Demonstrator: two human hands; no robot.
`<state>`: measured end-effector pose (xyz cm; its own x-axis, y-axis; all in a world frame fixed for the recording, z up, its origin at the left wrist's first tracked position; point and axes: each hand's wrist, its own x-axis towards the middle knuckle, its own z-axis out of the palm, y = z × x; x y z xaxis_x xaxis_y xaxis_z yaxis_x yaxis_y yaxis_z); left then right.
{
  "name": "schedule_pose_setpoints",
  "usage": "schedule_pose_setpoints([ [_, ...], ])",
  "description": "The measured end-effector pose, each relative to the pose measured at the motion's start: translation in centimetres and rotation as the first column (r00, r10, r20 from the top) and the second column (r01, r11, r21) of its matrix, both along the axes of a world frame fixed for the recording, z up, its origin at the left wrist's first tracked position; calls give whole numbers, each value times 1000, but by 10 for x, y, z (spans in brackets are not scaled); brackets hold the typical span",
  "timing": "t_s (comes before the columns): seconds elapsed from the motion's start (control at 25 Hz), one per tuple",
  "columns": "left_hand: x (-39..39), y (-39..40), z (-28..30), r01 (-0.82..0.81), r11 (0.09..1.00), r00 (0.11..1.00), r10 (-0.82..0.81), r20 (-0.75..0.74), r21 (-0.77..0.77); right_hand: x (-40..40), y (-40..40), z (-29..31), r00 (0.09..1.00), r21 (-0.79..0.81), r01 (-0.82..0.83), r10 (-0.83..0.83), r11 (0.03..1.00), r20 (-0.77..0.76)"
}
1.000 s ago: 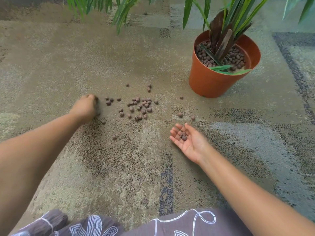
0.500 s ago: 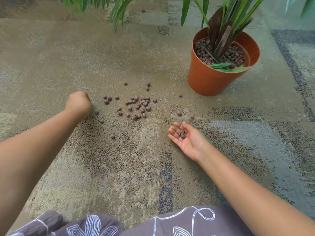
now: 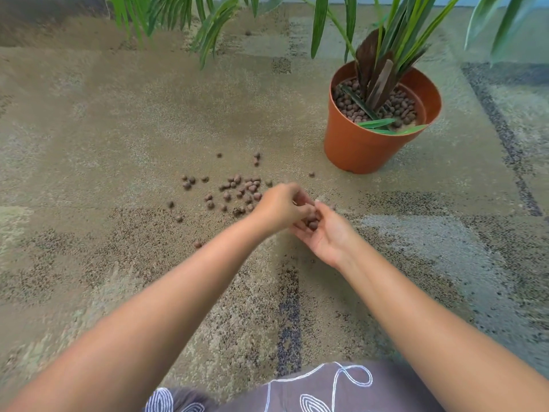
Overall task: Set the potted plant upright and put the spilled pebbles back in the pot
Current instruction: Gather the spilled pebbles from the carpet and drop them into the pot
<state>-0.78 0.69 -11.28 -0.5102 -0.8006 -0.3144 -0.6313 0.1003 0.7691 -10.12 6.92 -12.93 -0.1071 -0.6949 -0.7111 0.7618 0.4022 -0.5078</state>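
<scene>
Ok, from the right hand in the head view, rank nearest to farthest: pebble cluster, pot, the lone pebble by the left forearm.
1. Pebble cluster, just left of the right hand.
2. Lone pebble, further left.
3. Pot, beyond, to the right.

Pot [image 3: 359, 150]: smooth orange plastic, matt sheen. Pebbles [image 3: 237, 191]: rough, matt brown, clay-like. Carpet [image 3: 118, 120]: coarse looped pile, mottled. Garment [image 3: 326, 391], bottom edge: embroidered grey-brown cloth.
</scene>
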Motion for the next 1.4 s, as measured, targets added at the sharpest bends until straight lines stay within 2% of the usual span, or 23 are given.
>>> schedule_pose_setpoints([
  [0.08, -6, 12, -12, -221, 974, 969, 225, -99, 49, -9, 0, 2, 999, 16, 25, -24, 1000, -27],
  [0.12, -7, 16, -17, -373, 911, 905, 399, -150, 177, -12, 0, 3, 998, 15, 27, -26, 1000, -65],
  [0.16, -8, 19, -21, -479, 794, 805, 568, -174, 374, -12, 0, 3, 993, 4, 21, -21, 1000, -120],
  [0.2, -8, 22, -25, -498, 623, 694, 703, -155, 603, -9, 0, 5, 982, -16, -6, 3, 1000, -188],
  [0.24, -7, 25, -27, -410, 424, 581, 804, -127, 807, -3, -1, 6, 964, -34, -55, 44, 998, -263],
  [0.28, -6, 26, -28, -281, 247, 475, 875, -89, 927, 4, -1, 7, 935, -47, -125, 102, 991, -340],
  [0.32, -3, 25, -30, -181, 138, 397, 916, -56, 974, 11, -1, 8, 892, -53, -208, 167, 977, -421],
  [0.36, -2, 23, -32, -132, 100, 359, 932, -47, 986, 17, -1, 9, 837, -52, -283, 220, 958, -501],
  [0.44, 0, 18, -31, -105, 143, 356, 930, -97, 984, 20, -4, 11, 738, -49, -363, 255, 930, -624],
  [0.56, 3, 11, -30, -73, 204, 325, 930, -170, 976, 7, -10, 14, 677, -76, -399, 237, 914, -697],
  [0.64, 6, 8, -31, -89, 232, 361, 914, -186, 969, -6, -11, 13, 577, -73, -431, 212, 900, -789],
  [0.72, 9, 8, -34, -147, 231, 410, 899, -154, 962, -20, -11, 3, 390, -32, -405, 141, 914, -910],
  [0.8, 11, 11, -37, -219, 208, 442, 892, -92, 953, -33, -9, -13, 161, 129, -396, 207, 909, -965],
  [0.88, 11, 16, -40, -256, 206, 441, 894, -76, 944, -39, -3, -33, -108, 374, -483, 371, 792, -923],
  [0.92, 11, 18, -42, -262, 212, 439, 895, -80, 941, -38, -1, -40, -229, 460, -520, 401, 720, -887],
  [0.96, 11, 20, -43, -264, 222, 439, 894, -88, 939, -38, 0, -44, -311, 498, -538, 389, 680, -867],
  [1.08, 10, 22, -41, -278, 230, 451, 888, -85, 933, -36, -6, -39, -409, 460, -524, 262, 717, -874],
  [1.2, 14, 21, -41, -284, 220, 440, 895, -77, 933, -38, -16, -31, -561, 519, -520, 186, 679, -806],
  [1.28, 14, 20, -41, -288, 209, 434, 899, -67, 935, -41, -20, -29, -567, 530, -528, 189, 664, -802],
  [1.4, 15, 20, -40, -280, 188, 388, 919, -68, 941, -42, -17, -31, -486, 477, -537, 207, 696, -849],
])
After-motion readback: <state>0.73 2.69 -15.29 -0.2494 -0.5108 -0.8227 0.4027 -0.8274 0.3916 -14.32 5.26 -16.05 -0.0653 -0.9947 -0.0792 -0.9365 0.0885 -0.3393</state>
